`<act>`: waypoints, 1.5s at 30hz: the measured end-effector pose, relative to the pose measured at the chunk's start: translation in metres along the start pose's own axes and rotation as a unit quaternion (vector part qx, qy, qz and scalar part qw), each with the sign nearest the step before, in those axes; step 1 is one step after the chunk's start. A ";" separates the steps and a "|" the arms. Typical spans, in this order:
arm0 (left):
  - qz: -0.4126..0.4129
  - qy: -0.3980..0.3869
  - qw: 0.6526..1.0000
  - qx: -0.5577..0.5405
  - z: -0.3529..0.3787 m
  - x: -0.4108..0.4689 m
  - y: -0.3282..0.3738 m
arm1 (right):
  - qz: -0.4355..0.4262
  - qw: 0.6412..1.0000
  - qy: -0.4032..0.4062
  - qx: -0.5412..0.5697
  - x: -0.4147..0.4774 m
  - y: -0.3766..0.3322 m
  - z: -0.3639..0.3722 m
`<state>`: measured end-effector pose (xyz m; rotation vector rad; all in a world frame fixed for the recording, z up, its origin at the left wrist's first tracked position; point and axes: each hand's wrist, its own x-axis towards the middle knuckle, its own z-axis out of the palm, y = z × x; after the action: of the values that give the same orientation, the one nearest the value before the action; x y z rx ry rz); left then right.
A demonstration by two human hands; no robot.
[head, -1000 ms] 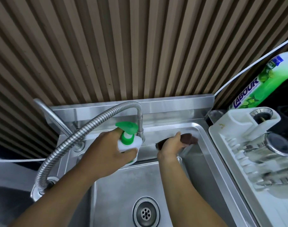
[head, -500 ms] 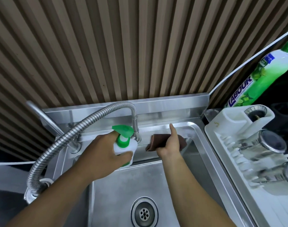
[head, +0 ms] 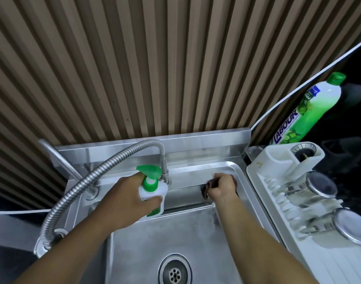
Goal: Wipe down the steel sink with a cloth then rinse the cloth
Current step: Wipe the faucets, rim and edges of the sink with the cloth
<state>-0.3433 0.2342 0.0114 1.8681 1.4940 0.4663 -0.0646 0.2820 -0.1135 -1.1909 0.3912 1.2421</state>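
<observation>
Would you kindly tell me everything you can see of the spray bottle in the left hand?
The spray bottle is white plastic with a green trigger head and collar and some green near its base. It is held roughly upright above the back ledge of the sink, close beside the faucet. The left hand grips its body, thumb across the front.

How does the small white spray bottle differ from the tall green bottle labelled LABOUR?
The small white spray bottle is held by the left hand over the steel sink; the tall green LABOUR bottle stands untouched behind the white dish rack. The spray bottle has a trigger, the LABOUR bottle a plain cap. Both tops are green.
</observation>
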 end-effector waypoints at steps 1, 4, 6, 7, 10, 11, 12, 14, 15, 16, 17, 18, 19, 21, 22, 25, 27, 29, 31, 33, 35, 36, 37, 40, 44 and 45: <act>0.001 -0.004 1.000 -0.001 0.001 0.000 0.002 | 0.003 1.000 0.011 0.011 -0.007 -0.006 0.003; 0.002 -0.005 1.000 -0.011 0.003 0.001 0.009 | -0.006 0.999 -0.005 0.043 -0.007 -0.021 0.002; 0.010 0.000 1.000 -0.012 0.004 0.003 0.015 | -0.001 0.997 -0.066 0.050 -0.015 -0.032 -0.002; 0.012 0.002 1.000 -0.015 0.005 0.005 0.019 | -0.015 0.994 -0.097 0.049 -0.033 -0.041 -0.002; 0.015 0.005 0.999 -0.037 0.011 0.013 0.027 | -0.055 0.973 -0.218 0.047 -0.077 -0.070 -0.015; 0.017 0.005 0.999 -0.046 0.015 0.017 0.029 | -0.073 0.972 -0.221 0.040 -0.086 -0.081 -0.022; 0.015 0.005 0.998 -0.055 0.018 0.020 0.031 | -0.095 0.972 -0.214 0.024 -0.092 -0.090 -0.031; 0.011 0.007 0.997 -0.077 0.026 0.027 0.039 | -0.119 0.970 -0.214 -0.005 -0.106 -0.101 -0.045; 0.011 0.007 0.996 -0.086 0.031 0.031 0.043 | -0.118 0.970 -0.212 -0.023 -0.116 -0.102 -0.052; 0.012 0.008 0.996 -0.091 0.036 0.036 0.048 | -0.111 0.973 -0.200 -0.038 -0.121 -0.104 -0.058; 0.014 0.007 0.995 -0.094 0.042 0.040 0.053 | -0.107 0.973 -0.197 -0.054 -0.125 -0.103 -0.066; 0.013 0.005 0.995 -0.096 0.047 0.046 0.057 | -0.111 0.973 -0.189 -0.074 -0.126 -0.102 -0.074; 0.015 0.004 0.995 -0.099 0.053 0.052 0.062 | -0.114 0.972 -0.186 -0.092 -0.127 -0.101 -0.081; 0.011 0.001 0.994 -0.105 0.063 0.064 0.071 | -0.095 0.973 -0.186 -0.103 -0.125 -0.101 -0.094; 0.007 -0.001 0.994 -0.106 0.067 0.070 0.074 | -0.093 0.972 -0.184 -0.114 -0.125 -0.100 -0.099; -0.013 -0.004 0.995 -0.104 0.080 0.088 0.079 | -0.082 0.970 -0.187 -0.130 -0.120 -0.097 -0.110; -0.022 -0.007 0.994 -0.104 0.087 0.098 0.079 | -0.085 0.971 -0.166 -0.150 -0.115 -0.093 -0.116; -0.023 -0.010 0.994 -0.104 0.095 0.106 0.078 | -0.082 0.971 -0.138 -0.175 -0.109 -0.091 -0.121; -0.023 -0.011 0.994 -0.103 0.100 0.112 0.077 | -0.080 0.969 -0.131 -0.191 -0.107 -0.090 -0.124; -0.022 -0.010 0.994 -0.104 0.102 0.116 0.078 | -0.077 0.967 -0.144 -0.195 -0.106 -0.091 -0.126; -0.017 -0.010 0.994 -0.105 0.103 0.121 0.080 | -0.080 0.964 -0.149 -0.203 -0.107 -0.093 -0.126; -0.013 -0.012 0.994 -0.106 0.104 0.123 0.080 | -0.082 0.964 -0.148 -0.207 -0.107 -0.094 -0.126; -0.009 -0.013 0.994 -0.107 0.104 0.125 0.081 | -0.083 0.963 -0.146 -0.211 -0.107 -0.094 -0.126; -0.006 -0.018 0.993 -0.115 0.106 0.128 0.079 | -0.084 0.961 -0.140 -0.223 -0.106 -0.095 -0.127; -0.005 -0.028 0.990 -0.135 0.109 0.129 0.074 | -0.075 0.959 -0.136 -0.236 -0.101 -0.094 -0.131; -0.006 -0.028 0.990 -0.138 0.109 0.128 0.074 | -0.076 0.959 -0.132 -0.240 -0.099 -0.093 -0.132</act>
<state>-0.1849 0.3175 -0.0307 1.6404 1.3291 0.5789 0.0277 0.1322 -0.0442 -1.4054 -0.2126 1.3800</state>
